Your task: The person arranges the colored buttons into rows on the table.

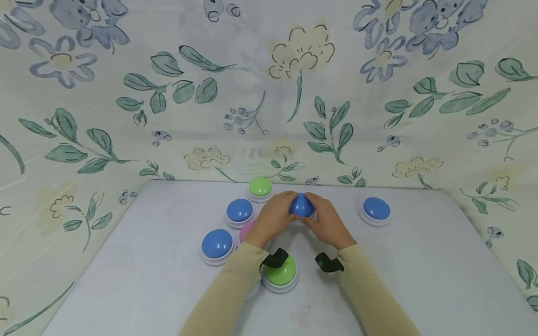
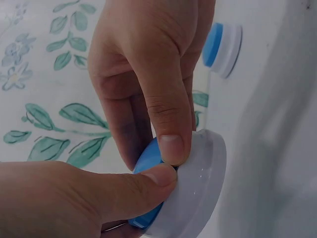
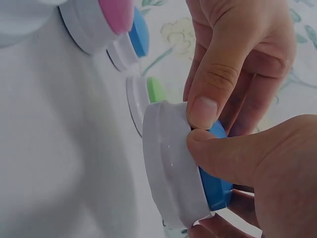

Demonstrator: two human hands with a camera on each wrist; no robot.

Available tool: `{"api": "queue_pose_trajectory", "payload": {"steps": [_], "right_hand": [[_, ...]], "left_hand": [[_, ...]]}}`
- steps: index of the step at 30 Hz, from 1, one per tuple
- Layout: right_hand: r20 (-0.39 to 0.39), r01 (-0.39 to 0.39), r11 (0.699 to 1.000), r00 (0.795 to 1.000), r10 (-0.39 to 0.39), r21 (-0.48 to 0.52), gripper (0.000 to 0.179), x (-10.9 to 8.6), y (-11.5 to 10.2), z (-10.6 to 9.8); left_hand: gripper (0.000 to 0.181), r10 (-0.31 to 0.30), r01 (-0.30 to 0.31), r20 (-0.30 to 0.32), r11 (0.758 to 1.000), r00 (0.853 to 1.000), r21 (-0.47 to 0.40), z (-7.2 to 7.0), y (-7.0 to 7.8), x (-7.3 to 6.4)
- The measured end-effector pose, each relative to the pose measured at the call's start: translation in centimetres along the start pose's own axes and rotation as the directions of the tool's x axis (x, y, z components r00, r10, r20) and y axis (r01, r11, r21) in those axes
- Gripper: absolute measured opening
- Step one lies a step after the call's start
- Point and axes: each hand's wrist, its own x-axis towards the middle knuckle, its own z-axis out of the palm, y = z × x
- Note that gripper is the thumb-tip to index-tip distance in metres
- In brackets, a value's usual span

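A blue dome push button (image 1: 301, 206) on a white base is held between both hands near the far edge of the table. My left hand (image 1: 275, 214) grips its left side and my right hand (image 1: 329, 224) its right side. In the left wrist view, the two thumbs meet where the blue cap joins the white base (image 2: 200, 178). The right wrist view shows the base (image 3: 171, 168) close over the tabletop, with fingers curled round the far side of the blue cap (image 3: 215, 186). Those fingers are partly hidden behind the button.
Left of the hands stand a green button (image 1: 260, 186), blue buttons (image 1: 239, 211) (image 1: 217, 244) and a partly hidden pink button (image 1: 245, 231). Another green button (image 1: 286, 274) sits under the left wrist. A blue button (image 1: 376, 209) stands right. Floral cloth (image 1: 252, 93) hangs behind the table.
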Motion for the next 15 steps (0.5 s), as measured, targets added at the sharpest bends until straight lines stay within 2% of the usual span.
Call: {"api": "queue_pose_trajectory", "payload": {"steps": [9,15], "right_hand": [[-0.038,0.03,0.999,0.999,-0.03,0.015,0.064,-0.5,1.3,-1.4],[-0.031,0.008,1.0,0.999,-0.008,0.03,0.063,-0.8,2.1,-2.3]], "left_hand": [[0.054,0.035,-0.034,0.005,0.999,0.999,-0.024,0.4,1.5,1.2],[0.052,0.05,-0.05,0.021,0.999,0.999,-0.019,0.9,2.3,2.0]]}}
